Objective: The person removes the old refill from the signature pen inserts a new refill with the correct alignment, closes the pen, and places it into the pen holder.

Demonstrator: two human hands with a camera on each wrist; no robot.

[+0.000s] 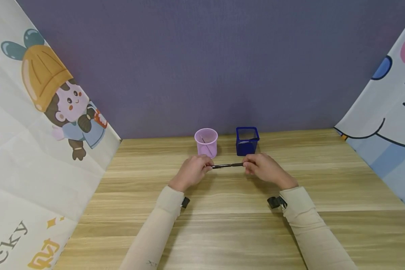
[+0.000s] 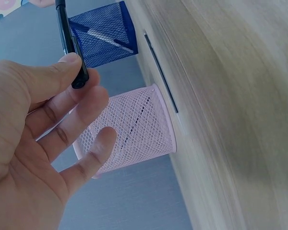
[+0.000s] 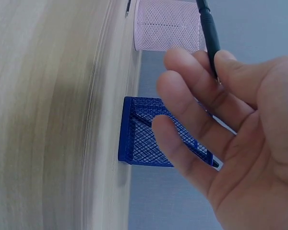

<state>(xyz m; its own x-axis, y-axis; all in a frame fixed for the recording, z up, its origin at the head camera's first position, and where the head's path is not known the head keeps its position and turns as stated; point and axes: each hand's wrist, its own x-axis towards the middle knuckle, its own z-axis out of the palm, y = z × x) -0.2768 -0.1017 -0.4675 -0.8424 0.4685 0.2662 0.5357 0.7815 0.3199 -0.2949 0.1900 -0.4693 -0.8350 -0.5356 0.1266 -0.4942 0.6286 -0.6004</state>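
Note:
A black pen (image 1: 227, 165) spans the gap between both hands, held roughly level over the table. My left hand (image 1: 195, 170) pinches its clip end between thumb and index finger, the other fingers spread loosely. At the opposite end, my right hand (image 1: 264, 169) pinches the barrel close to the pointed metal tip, which shows in the right wrist view. Just beyond my left hand stands a pink mesh pen cup (image 1: 206, 140) with a thin dark stick inside. A square blue mesh pen holder (image 1: 247, 144), behind my right hand, has pens in it.
A thin dark rod (image 2: 161, 73) lies on the wood-grain table (image 1: 222, 232) beside the pink cup. Behind the table rises a grey-blue panel (image 1: 202, 67). Printed cartoon sheets hang at the left (image 1: 27, 157) and right (image 1: 384, 116) sides.

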